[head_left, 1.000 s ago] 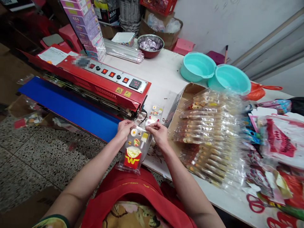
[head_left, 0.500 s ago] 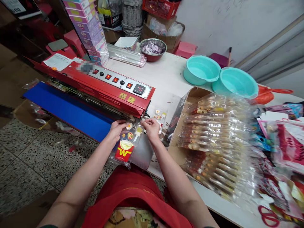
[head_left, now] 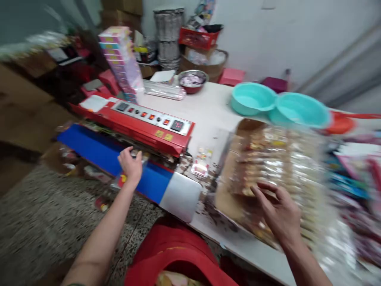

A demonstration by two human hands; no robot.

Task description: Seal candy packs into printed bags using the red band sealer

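My left hand (head_left: 131,165) is over the blue conveyor belt (head_left: 151,180), close to the slot of the red band sealer (head_left: 143,129). Its thumb and fingers are on a clear plastic bag (head_left: 121,181) with a red and yellow piece inside, mostly covered by the hand. On the right, my right hand (head_left: 281,214) hovers over a cardboard box (head_left: 228,194) packed with rows of filled clear bags (head_left: 268,153). Thumb and fingers are apart there, with nothing seen between them. Another filled bag (head_left: 201,162) lies on the table by the sealer's end.
A metal plate (head_left: 181,196) extends from the belt's near end. Two turquoise basins (head_left: 253,97) stand behind the box. Further back are a steel bowl (head_left: 193,81) of small packets and a tall stack of boxes (head_left: 123,65). Colourful packaging (head_left: 357,186) is piled at right.
My left hand has moved left along the belt with the bag. My right hand has let go of the bag and swung right to above the box. The camera view has shifted.
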